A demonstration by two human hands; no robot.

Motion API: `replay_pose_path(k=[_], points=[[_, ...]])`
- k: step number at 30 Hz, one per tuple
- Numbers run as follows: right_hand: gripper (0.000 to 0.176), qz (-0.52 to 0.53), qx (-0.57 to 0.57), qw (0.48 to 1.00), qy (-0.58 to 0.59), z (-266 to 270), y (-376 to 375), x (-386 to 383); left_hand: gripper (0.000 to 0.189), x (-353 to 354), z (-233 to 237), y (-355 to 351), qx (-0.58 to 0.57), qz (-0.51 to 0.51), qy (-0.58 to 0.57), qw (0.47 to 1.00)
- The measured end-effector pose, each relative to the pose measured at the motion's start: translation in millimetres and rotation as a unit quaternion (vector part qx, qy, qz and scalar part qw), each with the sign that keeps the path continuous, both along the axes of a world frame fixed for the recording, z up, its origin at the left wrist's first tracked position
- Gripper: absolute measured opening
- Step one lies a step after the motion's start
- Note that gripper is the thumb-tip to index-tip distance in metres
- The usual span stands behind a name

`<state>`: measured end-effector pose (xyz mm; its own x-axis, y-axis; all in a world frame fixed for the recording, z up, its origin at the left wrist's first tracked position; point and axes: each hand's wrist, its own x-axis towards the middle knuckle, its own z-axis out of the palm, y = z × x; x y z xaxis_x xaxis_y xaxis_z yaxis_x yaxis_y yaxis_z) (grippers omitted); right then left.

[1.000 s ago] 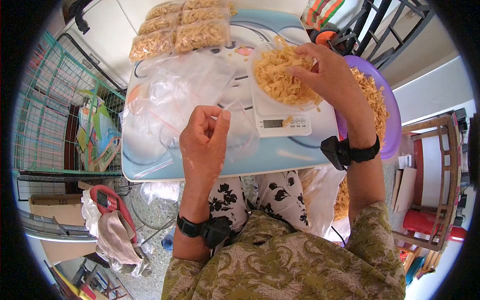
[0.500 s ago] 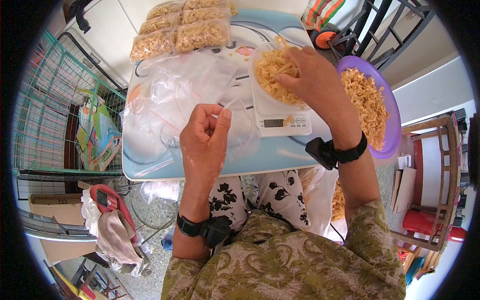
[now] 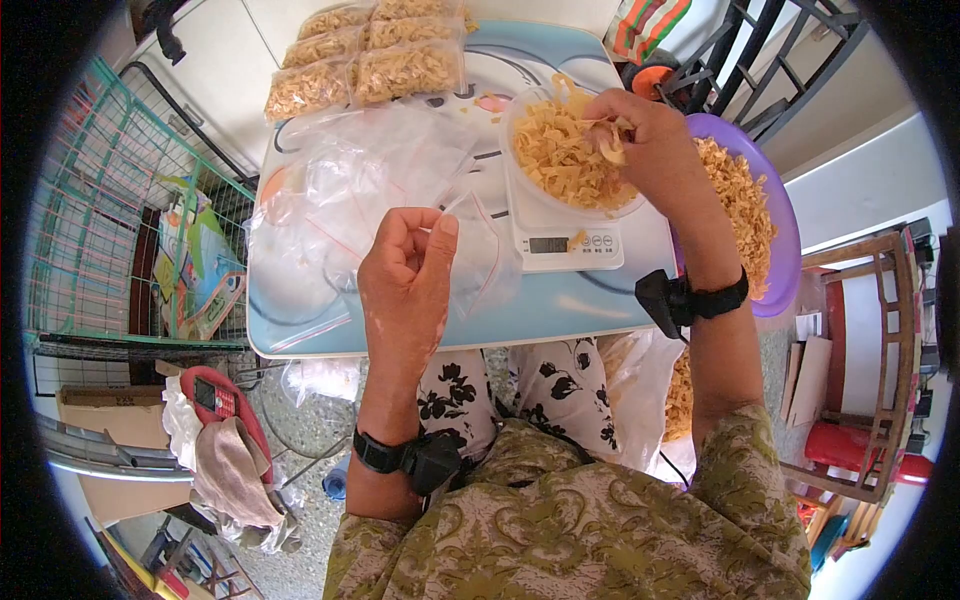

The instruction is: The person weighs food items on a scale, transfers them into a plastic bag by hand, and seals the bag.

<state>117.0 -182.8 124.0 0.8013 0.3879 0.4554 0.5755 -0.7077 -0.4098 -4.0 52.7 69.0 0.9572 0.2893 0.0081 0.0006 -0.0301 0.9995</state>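
Note:
My left hand (image 3: 408, 280) is closed in a pinch on the edge of a clear zip-lock bag (image 3: 480, 250) above the table's front. Over the right side of a clear plastic bowl (image 3: 636, 205), my right hand (image 3: 655, 150) grips a few pale yellow, curled dried flakes (image 3: 608, 150). More such flakes (image 3: 560, 150) fill the bowl. The bowl stands on a white digital kitchen scale (image 3: 570, 262), whose display digits are hard to read. One loose flake (image 3: 577, 240) lies beside the display.
Flat clear bags (image 3: 350, 165) spread across the left of the table (image 3: 590, 315). Several filled bags (image 3: 405, 72) are stacked at the back left. A purple basin (image 3: 788, 235) of flakes stands at the right edge. A green wire cage (image 3: 100, 220) is at the left.
My right hand has drawn back to the right across the bowl and now has flakes between its fingers. The left hand stays almost still, pinching the bag.

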Motion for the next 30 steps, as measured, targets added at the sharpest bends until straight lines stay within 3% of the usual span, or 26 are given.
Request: replay_pose_path(k=[4,6,12,19,22,24,30], points=[[0.025,-0.012,0.084,0.994,0.065,2,-9,5,0.019,0,-2,0,-0.007,0.005,-0.006,1.0],[0.018,-0.021,0.211,0.964,0.159,3,-9,1,0.02,-7,-1,0,-0.012,0.003,-0.002,1.0],[0.017,-0.008,0.393,0.904,0.17,12,-8,4,0.019,-11,9,0,-0.028,0.006,0.021,0.999],[0.018,0.023,0.466,0.87,0.157,23,-6,10,0.018,-5,10,-1,-0.027,0.004,0.012,1.0],[0.018,0.049,0.504,0.841,0.192,26,-4,6,0.017,-6,11,0,-0.03,-0.002,0.006,1.0],[0.017,0.052,0.559,0.794,0.233,26,-2,3,0.017,-6,10,0,-0.033,-0.002,0.0,0.999],[0.019,0.136,0.576,0.761,0.266,26,4,-19,0.015,-7,13,-1,-0.026,0.002,-0.004,1.0]])
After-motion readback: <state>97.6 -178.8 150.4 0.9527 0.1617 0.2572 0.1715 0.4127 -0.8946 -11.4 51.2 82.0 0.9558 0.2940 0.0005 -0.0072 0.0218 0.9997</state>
